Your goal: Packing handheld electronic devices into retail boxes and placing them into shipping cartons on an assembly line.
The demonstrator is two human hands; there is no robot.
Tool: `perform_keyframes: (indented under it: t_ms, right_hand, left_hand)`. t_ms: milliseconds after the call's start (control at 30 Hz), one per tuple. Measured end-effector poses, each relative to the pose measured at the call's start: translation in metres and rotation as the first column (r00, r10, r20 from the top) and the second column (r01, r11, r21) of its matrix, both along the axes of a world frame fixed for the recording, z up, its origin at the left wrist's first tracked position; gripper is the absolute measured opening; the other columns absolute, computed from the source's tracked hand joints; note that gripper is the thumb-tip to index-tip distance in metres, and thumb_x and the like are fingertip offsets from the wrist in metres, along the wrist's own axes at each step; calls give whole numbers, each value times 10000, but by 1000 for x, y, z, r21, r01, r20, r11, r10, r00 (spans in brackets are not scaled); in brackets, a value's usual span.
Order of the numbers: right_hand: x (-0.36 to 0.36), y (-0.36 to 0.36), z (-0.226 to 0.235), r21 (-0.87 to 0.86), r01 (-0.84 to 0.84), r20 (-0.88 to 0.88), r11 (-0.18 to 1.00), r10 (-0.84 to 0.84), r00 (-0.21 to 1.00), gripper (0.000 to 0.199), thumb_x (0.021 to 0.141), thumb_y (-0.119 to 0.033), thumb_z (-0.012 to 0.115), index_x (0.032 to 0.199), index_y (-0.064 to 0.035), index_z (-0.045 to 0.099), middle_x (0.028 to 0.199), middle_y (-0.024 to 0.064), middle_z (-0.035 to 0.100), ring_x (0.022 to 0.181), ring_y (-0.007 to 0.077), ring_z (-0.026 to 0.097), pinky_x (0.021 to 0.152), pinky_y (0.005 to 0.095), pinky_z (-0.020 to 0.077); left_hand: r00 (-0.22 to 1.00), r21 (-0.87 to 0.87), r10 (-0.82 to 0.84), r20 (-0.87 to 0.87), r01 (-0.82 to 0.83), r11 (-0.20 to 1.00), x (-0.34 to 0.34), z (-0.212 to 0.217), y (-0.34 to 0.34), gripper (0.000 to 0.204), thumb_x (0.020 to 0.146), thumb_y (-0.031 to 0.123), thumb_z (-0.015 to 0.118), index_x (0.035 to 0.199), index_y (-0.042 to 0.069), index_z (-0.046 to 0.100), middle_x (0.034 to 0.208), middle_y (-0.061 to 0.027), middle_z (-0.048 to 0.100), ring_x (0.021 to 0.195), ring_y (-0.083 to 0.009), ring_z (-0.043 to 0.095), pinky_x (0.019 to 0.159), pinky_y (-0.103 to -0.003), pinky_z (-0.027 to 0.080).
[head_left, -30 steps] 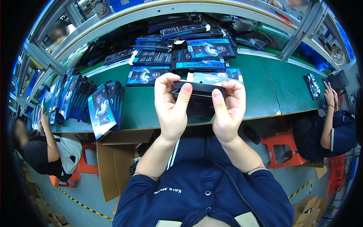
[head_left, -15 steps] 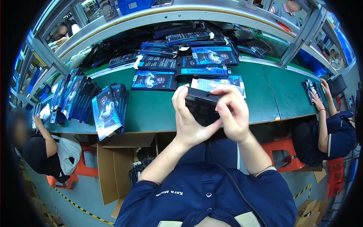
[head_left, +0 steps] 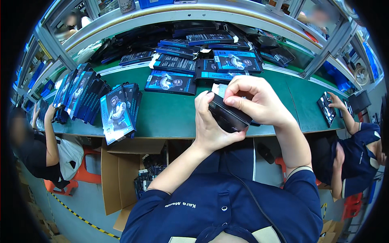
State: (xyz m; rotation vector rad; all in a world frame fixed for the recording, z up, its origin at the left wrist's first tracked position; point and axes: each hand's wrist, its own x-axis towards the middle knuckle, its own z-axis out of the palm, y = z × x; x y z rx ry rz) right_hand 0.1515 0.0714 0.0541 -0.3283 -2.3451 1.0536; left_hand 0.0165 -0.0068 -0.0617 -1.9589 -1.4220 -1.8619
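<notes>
Two hands at a black box, above the near edge of a green table.
In the head view, taking clock directions from the black box (head_left: 229,118), which is tilted in mid-view, the left hand (head_left: 211,134) is at 7 o'clock, gripping the box with its fingers on the left side and its thumb along the bottom. The right hand (head_left: 261,101) is at 2 o'clock, its thumb and forefinger curled in at the upper edge; whether they pinch any part of it, I cannot tell. The green table (head_left: 279,109) spreads beyond, with a pile of blue-and-black boxes (head_left: 238,62) from 11 to 12 o'clock, a leaning row of similar boxes (head_left: 81,95) past 9 o'clock, and an open cardboard carton (head_left: 112,174) at 8 o'clock.
</notes>
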Motion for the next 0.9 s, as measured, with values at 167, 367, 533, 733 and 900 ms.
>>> perform_keyframes:
  t_ms: [167,367,533,733,900]
  right_hand:
    - [29,8,62,22,96,-484,995,-74,872,107,895,-59,676,977,10,674,915,39,638,830,104,602,726,233,495]
    - [20,8,12,-132,-28,76,991,38,996,310,797,-75,766,1097,-19,718,1002,63,629,891,144,590,776,266,485]
    - [16,2,-5,-220,-95,56,971,110,992,204,850,-76,729,1040,-4,706,976,38,619,871,115,586,765,247,472]
    - [2,-17,-7,-475,38,-129,879,-112,985,65,939,-68,630,963,-9,614,903,9,595,834,75,577,780,244,488]
    - [5,-5,-5,-262,19,-91,965,-45,995,208,943,-57,606,1145,-6,611,970,23,588,910,99,584,852,268,489]
  left_hand:
    - [995,-2,-72,74,72,997,4,-1,10,1192,484,242,917,1395,54,171,1260,-205,375,1070,-312,496,911,-414,431]
    - [1000,53,5,1,-5,999,-1,-2,2,1206,486,308,931,1389,52,173,1292,-223,359,1115,-341,494,918,-432,437]
    - [998,19,-59,21,58,998,-4,-4,-1,1202,487,319,932,1386,60,179,1293,-211,359,1107,-335,500,906,-432,441]
    - [993,-10,-106,61,106,994,-2,-6,6,1181,499,309,931,1387,80,187,1256,-182,393,1030,-301,534,845,-413,466]
    - [997,43,-74,16,73,996,-3,-2,5,1224,504,319,943,1417,57,169,1259,-191,371,1053,-308,514,883,-414,456]
